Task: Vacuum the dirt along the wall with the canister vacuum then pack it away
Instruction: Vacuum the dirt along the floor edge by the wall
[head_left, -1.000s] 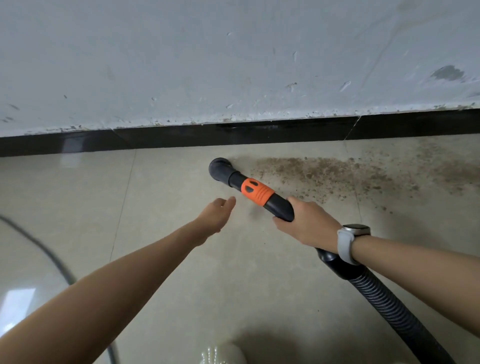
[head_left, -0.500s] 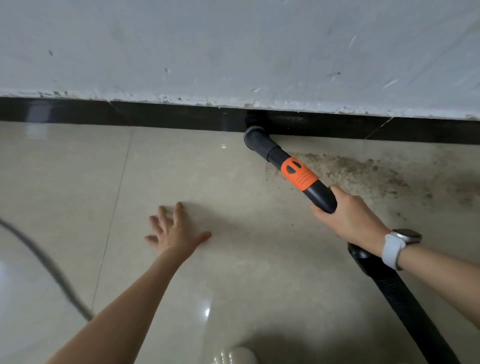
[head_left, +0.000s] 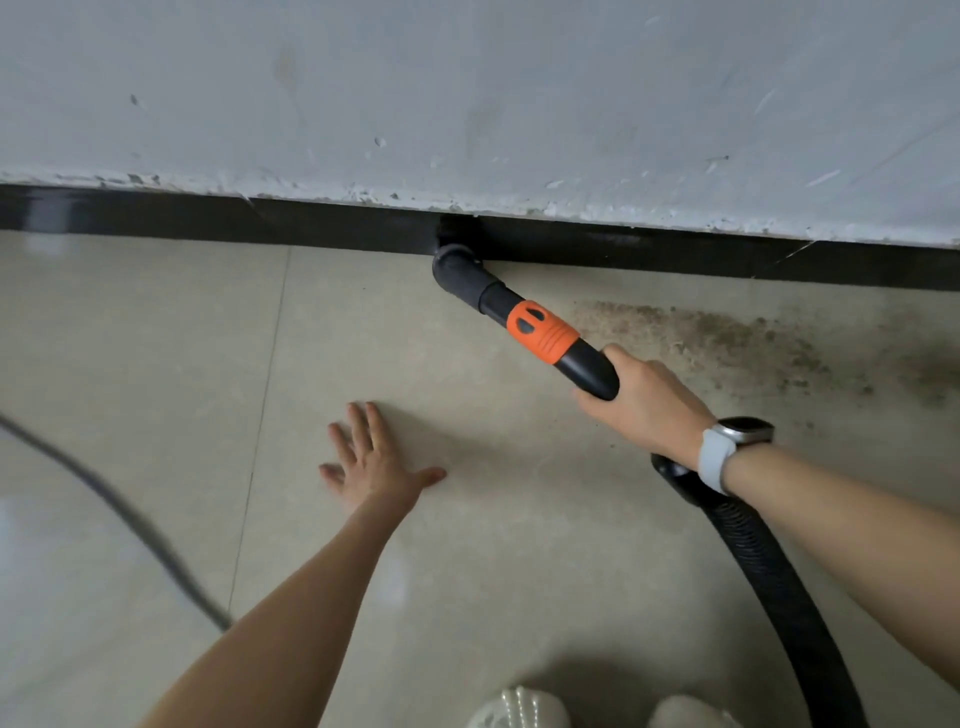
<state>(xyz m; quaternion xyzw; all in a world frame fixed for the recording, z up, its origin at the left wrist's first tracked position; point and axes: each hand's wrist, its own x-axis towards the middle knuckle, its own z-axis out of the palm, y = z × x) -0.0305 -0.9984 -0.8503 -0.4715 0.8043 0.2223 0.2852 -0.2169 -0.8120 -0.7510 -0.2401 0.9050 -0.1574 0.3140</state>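
Though aimed at the baseboard (head_left: 675, 249), nozzle (head_left: 457, 265) sits left of the dirt (head_left: 727, 338), which spreads rightward along the wall (head_left: 467, 93), just beyond the right hand (head_left: 644, 405). Wand (head_left: 545, 338) running diagonally from near-right up to far-left, right hand wrapped round its black grip, hose (head_left: 769, 571) trailing back to near right. Left hand (head_left: 374, 457) flat on the floor (head_left: 156, 364), fingers spread, holding nothing, farther from the dirt. Likely needs a rightward sweep. Glossy beige tile; grey cord (head_left: 130, 519) at near left; canister out of view.
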